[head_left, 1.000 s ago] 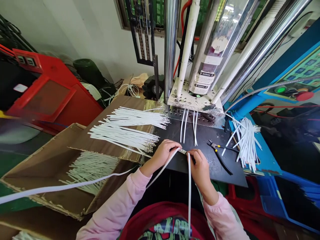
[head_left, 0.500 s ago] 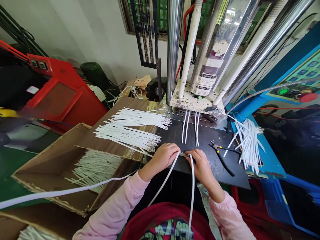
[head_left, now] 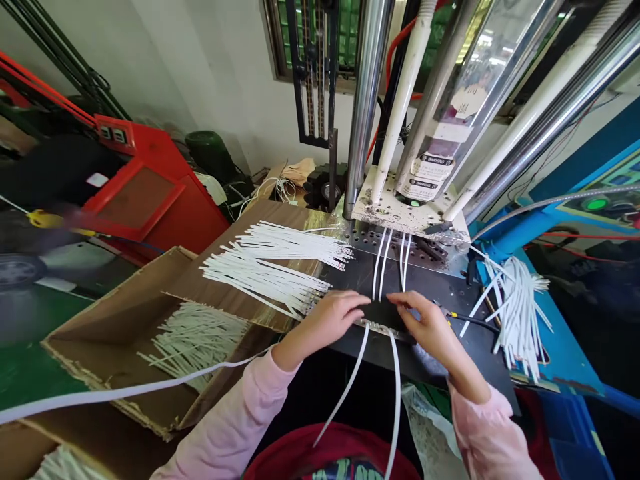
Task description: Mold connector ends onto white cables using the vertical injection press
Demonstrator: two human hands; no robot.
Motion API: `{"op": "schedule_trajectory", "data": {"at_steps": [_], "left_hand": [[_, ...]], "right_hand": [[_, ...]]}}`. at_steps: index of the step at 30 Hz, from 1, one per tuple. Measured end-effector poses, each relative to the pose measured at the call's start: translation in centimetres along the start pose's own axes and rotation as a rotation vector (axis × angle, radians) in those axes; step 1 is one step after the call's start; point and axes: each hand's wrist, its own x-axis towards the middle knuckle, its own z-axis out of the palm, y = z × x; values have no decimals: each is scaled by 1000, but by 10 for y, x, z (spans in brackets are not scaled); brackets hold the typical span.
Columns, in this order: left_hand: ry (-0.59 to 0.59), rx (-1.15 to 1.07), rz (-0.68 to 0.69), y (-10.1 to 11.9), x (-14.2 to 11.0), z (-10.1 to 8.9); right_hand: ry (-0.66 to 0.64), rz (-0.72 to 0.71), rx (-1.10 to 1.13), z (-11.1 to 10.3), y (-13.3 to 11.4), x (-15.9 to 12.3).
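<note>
Nearest you, two white strips, the left one (head_left: 345, 387) and the right one (head_left: 397, 400), curve down in front of your red top (head_left: 320, 443), their upper ends set at a narrow metal bar (head_left: 381, 328) along the near edge of the dark counter (head_left: 450, 283). You hold both hands over that bar: the grip of your left hand (head_left: 333, 320) is parted, thumb and fingers loosely spread, and the grip of your right hand (head_left: 430, 327) stands likewise, its fingertips facing the left's across a small gap. Neither is closed on a strip. At left, a cardboard box (head_left: 113, 320) holds a heap of white strips (head_left: 195, 337). Just beyond your right hand lie pliers (head_left: 475, 319), partly hidden by it. Two bundles of strips, one (head_left: 265, 277) nearer and one (head_left: 300, 242) farther, lie on a brown board (head_left: 193, 290) to your left; another bundle (head_left: 523, 307) rests at right on a blue surface (head_left: 575, 347). Straight ahead, four strips (head_left: 381, 267) extend toward you from under the press's pale plate (head_left: 387, 212). A red machine (head_left: 167, 190) stands at far left, before a pale wall (head_left: 220, 73).
</note>
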Motion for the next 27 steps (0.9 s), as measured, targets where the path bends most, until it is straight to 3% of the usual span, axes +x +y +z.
{"op": "schedule_trajectory", "data": {"at_steps": [4, 6, 9, 13, 18, 21, 24, 27], "left_hand": [[137, 204, -168, -29, 29, -35], [82, 357, -188, -45, 43, -42], [-28, 485, -132, -61, 56, -39], [-36, 526, -96, -67, 60, -26], [-2, 512, -70, -67, 56, -20], [20, 495, -70, -67, 53, -17], [37, 471, -69, -69, 54, -17], [64, 439, -71, -64, 58, -25]], "right_hand": [[-18, -39, -161, 15, -5, 73], [-62, -54, -304, 34, -7, 108], [-85, -74, -405, 61, -8, 143], [-73, -89, -501, 75, -10, 155], [42, -88, -646, 41, -8, 126], [307, -140, -701, 4, 4, 89], [765, -167, -660, -34, 21, 45], [1237, -81, -567, -64, 31, 5]]}}
